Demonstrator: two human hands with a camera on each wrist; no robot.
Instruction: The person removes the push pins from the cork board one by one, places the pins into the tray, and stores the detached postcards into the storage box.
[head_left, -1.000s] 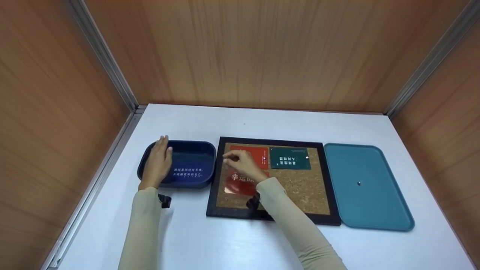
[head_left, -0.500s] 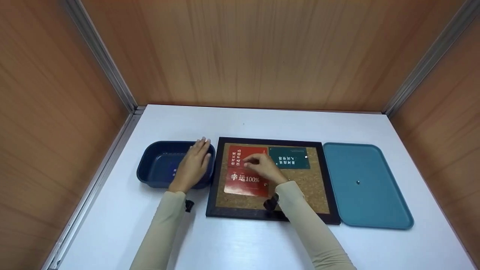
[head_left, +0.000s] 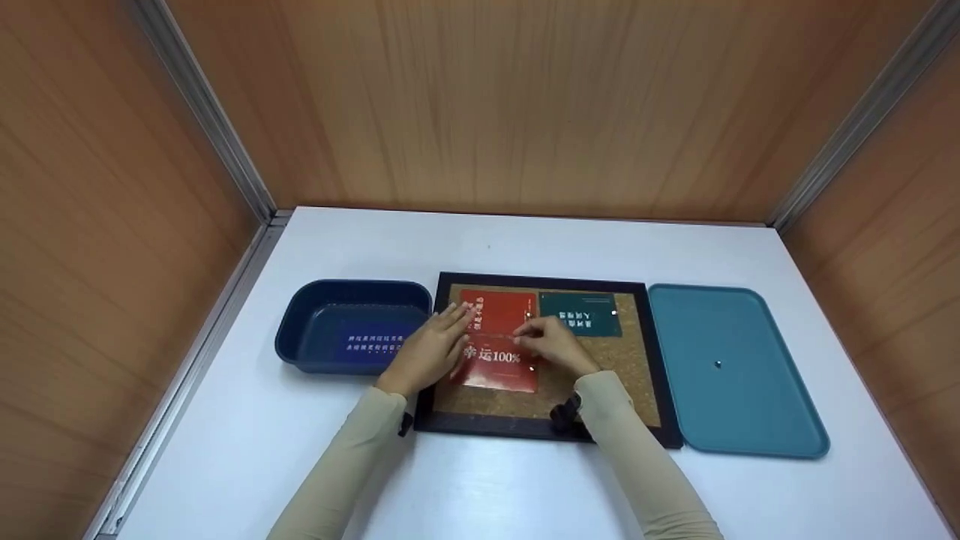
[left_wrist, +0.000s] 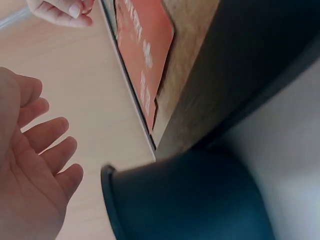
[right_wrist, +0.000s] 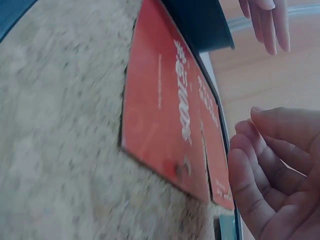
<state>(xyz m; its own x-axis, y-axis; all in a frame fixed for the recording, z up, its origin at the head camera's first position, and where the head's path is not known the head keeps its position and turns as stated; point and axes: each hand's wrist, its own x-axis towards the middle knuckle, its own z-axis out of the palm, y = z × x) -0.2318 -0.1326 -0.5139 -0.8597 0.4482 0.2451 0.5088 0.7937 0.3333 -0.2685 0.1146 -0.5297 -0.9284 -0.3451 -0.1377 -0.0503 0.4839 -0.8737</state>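
Note:
Over the left part of the cork board, my left hand stretches its fingers straight above the edges of two red cards. White lettering covers the lower red card; the upper red card is partly hidden by the fingers. My right hand hovers by their right side, its thumb and fingers bent close together. The right wrist view shows thumb and fingertips nearly meeting; whether something tiny is between them cannot be seen. Small pins show at the right edges of the red cards and of a green card.
A dark blue bowl stands left of the board, with a blue card with white lettering inside. Right of the board lies a teal tray holding one small metal pin. Wooden walls enclose the white table.
My left hand has swung right from over the bowl to the board. My right hand has moved right and slightly nearer from the upper-left cards. The cards stay in place.

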